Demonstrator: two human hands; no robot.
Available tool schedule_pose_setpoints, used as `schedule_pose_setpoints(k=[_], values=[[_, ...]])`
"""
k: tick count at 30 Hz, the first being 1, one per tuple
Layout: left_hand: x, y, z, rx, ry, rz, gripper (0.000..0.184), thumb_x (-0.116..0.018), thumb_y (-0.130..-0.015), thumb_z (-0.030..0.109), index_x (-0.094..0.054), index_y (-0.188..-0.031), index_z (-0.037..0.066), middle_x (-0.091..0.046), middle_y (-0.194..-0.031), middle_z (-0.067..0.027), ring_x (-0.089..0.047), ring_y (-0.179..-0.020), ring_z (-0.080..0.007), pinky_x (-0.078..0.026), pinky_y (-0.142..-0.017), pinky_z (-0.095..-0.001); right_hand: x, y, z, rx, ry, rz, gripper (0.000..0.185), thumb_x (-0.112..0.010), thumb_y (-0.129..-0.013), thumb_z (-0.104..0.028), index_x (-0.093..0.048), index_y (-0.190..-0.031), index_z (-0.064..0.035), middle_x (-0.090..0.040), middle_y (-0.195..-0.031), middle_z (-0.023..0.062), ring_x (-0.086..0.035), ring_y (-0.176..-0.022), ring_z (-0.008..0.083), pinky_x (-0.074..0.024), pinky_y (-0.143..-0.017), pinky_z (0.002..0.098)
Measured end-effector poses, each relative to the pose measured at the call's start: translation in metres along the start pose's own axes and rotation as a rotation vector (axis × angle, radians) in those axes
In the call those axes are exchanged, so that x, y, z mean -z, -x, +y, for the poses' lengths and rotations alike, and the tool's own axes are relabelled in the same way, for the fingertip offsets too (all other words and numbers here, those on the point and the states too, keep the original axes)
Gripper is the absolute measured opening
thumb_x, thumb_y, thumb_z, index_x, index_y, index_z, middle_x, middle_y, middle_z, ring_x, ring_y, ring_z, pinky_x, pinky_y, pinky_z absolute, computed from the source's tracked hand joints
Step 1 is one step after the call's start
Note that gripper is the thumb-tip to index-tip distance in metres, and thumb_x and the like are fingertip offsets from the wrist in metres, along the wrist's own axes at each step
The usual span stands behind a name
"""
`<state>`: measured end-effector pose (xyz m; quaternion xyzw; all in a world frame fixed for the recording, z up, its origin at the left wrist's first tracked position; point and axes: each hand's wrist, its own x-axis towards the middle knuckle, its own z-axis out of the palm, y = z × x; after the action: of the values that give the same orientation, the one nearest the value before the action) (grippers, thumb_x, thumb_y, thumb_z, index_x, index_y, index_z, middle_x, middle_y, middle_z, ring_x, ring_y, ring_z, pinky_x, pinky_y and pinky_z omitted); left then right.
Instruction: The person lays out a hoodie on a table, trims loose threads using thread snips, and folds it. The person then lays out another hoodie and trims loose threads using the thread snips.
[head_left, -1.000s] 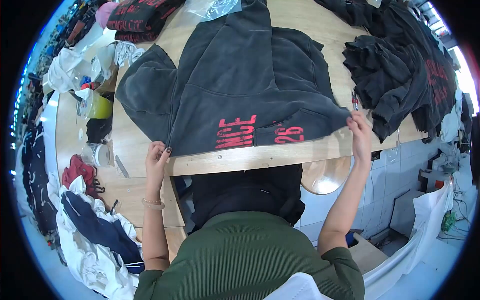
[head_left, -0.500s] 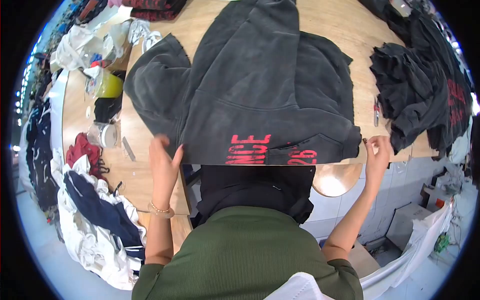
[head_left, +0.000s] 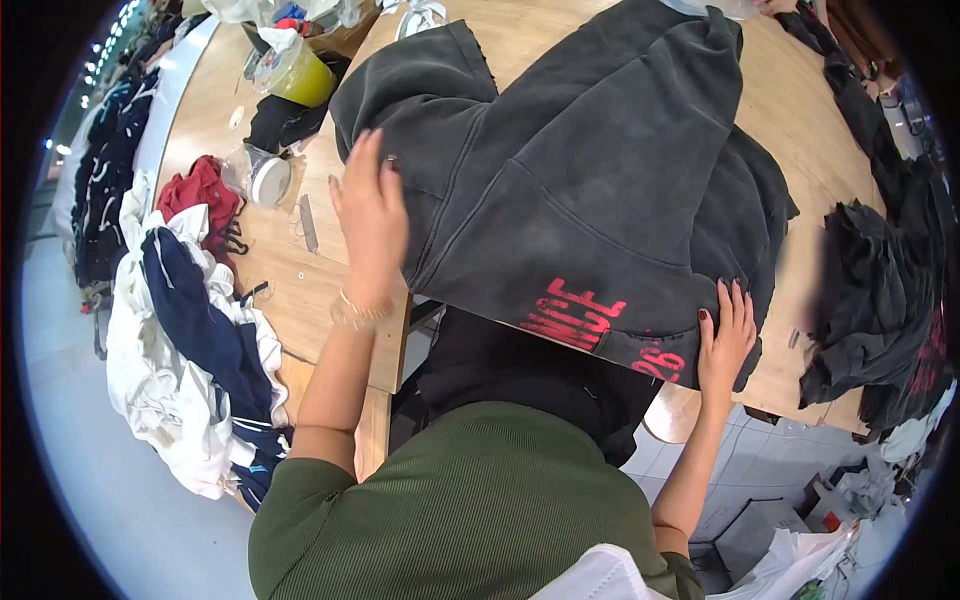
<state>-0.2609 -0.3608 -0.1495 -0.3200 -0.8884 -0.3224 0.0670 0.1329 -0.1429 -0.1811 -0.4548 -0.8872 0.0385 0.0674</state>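
Note:
A dark grey garment with red print lies across the wooden table, its printed part at the front edge. My left hand hovers at or just over the garment's left part, fingers apart; whether it touches the cloth I cannot tell. Flat on the garment's lower right part, beside the red print, rests my right hand, its fingers spread and holding nothing.
Another dark garment pile lies at the right of the table. At the left are a cup of yellow-green liquid, a clear jar, red cloth, a metal strip and white and navy clothes.
The view has turned. My left hand has let go of the garment's left corner and moved up it. My right hand has left the right corner and now lies flat on the cloth.

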Motion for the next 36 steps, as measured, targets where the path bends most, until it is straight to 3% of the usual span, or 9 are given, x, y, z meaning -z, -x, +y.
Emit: schedule_pose_setpoints(k=[4,7,14,20,24,27,30,32,36], values=[[-0.005,0.057,0.042,-0.521,-0.264,-0.369,0.057,-0.063,-0.083,0.039,-0.049,-0.137,0.025,-0.037,-0.148,-0.0067,-0.029,-0.139,-0.0289,-0.017,-0.107,-0.066,0.047,-0.034,0.004,-0.038,-0.118,-0.32,0.046,-0.058,-0.09,-0.03,-0.051,-0.133,-0.0156,-0.046,-0.14,0.0066,-0.039,-0.132,0.0281,-0.028,-0.107,0.0453],[-0.016,0.05,0.013,-0.305,-0.244,-0.439,0.069,-0.064,-0.081,0.044,-0.041,-0.142,0.022,-0.026,-0.155,-0.0056,-0.022,-0.142,-0.0297,-0.012,-0.108,-0.0668,0.074,-0.084,0.022,-0.058,-0.308,-0.54,0.038,-0.062,-0.088,-0.026,-0.063,-0.116,-0.0011,-0.067,-0.109,0.0169,-0.064,-0.105,0.0293,-0.0479,-0.09,0.0345],[-0.026,0.049,-0.002,-0.278,-0.179,-0.466,0.087,-0.067,-0.073,0.056,-0.038,-0.144,0.015,-0.028,-0.154,-0.0065,-0.022,-0.143,-0.0273,-0.007,-0.11,-0.0645,0.034,-0.33,-0.039,-0.059,-0.316,0.432,0.065,-0.064,-0.081,-0.052,-0.062,-0.118,0.0008,-0.064,-0.118,0.0184,-0.06,-0.11,0.0304,-0.0442,-0.094,0.042],[-0.021,0.041,-0.012,-0.319,-0.099,-0.507,0.097,-0.071,-0.066,0.06,-0.038,-0.144,0.013,-0.028,-0.154,-0.0074,-0.022,-0.143,-0.0276,-0.006,-0.11,-0.0633,-0.008,-0.4,-0.028,-0.308,-0.439,0.283,0.049,-0.069,-0.074,-0.03,-0.064,-0.118,-0.0088,-0.067,-0.111,0.0157,-0.062,-0.105,0.0352,-0.0441,-0.094,0.0428],[-0.022,0.045,-0.014,-0.316,-0.083,-0.527,0.101,-0.075,-0.062,0.057,-0.037,-0.144,0.012,-0.025,-0.155,-0.0083,-0.022,-0.143,-0.0284,-0.005,-0.111,-0.0619,0.091,-0.295,0.073,-0.135,-1.797,0.37,0.035,-0.059,-0.088,0.0,-0.052,-0.123,0.0035,-0.06,-0.12,0.0156,-0.059,-0.109,0.0297,-0.0454,-0.097,0.0429],[-0.022,0.046,-0.015,-0.323,-0.043,-0.529,0.099,-0.08,-0.059,0.046,-0.039,-0.144,0.016,-0.026,-0.155,-0.0086,-0.022,-0.143,-0.0286,-0.005,-0.112,-0.061,0.098,-0.17,0.17,-0.059,-1.836,0.431,0.034,-0.052,-0.094,-0.001,-0.05,-0.128,0.0037,-0.051,-0.134,0.0176,-0.048,-0.124,0.0308,-0.0355,-0.109,0.0448],[-0.019,0.046,-0.013,-0.284,0.076,-0.496,0.078,-0.08,-0.061,0.024,-0.054,-0.134,0.024,-0.029,-0.154,-0.009,-0.024,-0.143,-0.0309,-0.005,-0.112,-0.0608,0.08,-0.057,0.165,-1.019,-1.617,0.526,0.04,-0.051,-0.098,-0.018,-0.046,-0.132,0.001,-0.05,-0.136,0.0158,-0.048,-0.126,0.0292,-0.0359,-0.108,0.0448],[-0.016,0.044,-0.024,-0.515,0.131,-0.517,0.056,-0.073,-0.065,0.014,-0.066,-0.119,0.029,-0.032,-0.153,-0.0099,-0.024,-0.142,-0.0334,-0.004,-0.112,-0.0608,0.028,0.018,0.255,-0.721,-2.11,0.113,0.043,-0.052,-0.098,-0.028,-0.048,-0.13,-0.0003,-0.053,-0.133,0.0149,-0.051,-0.123,0.0274,-0.0396,-0.105,0.042],[-0.009,0.042,-0.022,-0.507,0.248,-0.638,0.044,-0.064,-0.071,0.003,-0.075,-0.1,0.034,-0.042,-0.147,-0.0059,-0.025,-0.142,-0.0334,-0.001,-0.113,-0.0596,0.029,-0.025,0.159,-0.848,-1.663,0.499,0.034,-0.063,-0.091,-0.02,-0.057,-0.119,-0.0012,-0.061,-0.119,0.0122,-0.057,-0.108,0.0231,-0.0424,-0.098,0.038]])
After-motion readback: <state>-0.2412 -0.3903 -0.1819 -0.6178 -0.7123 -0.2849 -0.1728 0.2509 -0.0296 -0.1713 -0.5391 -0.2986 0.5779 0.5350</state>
